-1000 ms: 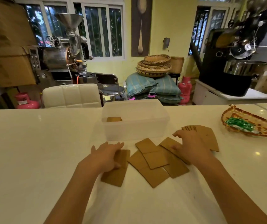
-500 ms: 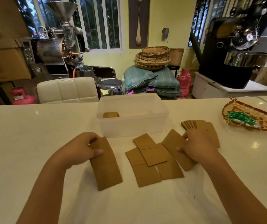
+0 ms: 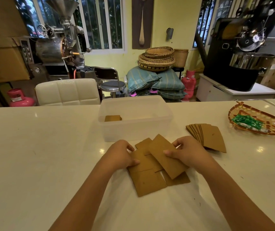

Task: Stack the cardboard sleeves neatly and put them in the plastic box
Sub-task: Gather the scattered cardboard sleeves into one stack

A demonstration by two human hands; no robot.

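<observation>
Several flat brown cardboard sleeves (image 3: 147, 181) lie overlapping on the white counter in front of me. My left hand (image 3: 121, 155) grips the left edge of one sleeve (image 3: 141, 160) lying on that pile. My right hand (image 3: 187, 152) holds another sleeve (image 3: 164, 157) tilted across the top of the pile. Behind them stands the translucent plastic box (image 3: 136, 130) with a small stack of sleeves (image 3: 112, 118) in its left corner. A fanned stack of sleeves (image 3: 207, 136) rests to the right of my right hand.
A woven tray (image 3: 265, 130) with a green packet (image 3: 246, 122) sits at the counter's right edge. A white padded chair back (image 3: 66, 92) stands behind the counter's far edge. Roasting machines, baskets and sacks fill the room beyond.
Both hands have drawn their sleeves inward over the middle pile. The left sleeve moved right, the right sleeve moved left and now lies across the top.
</observation>
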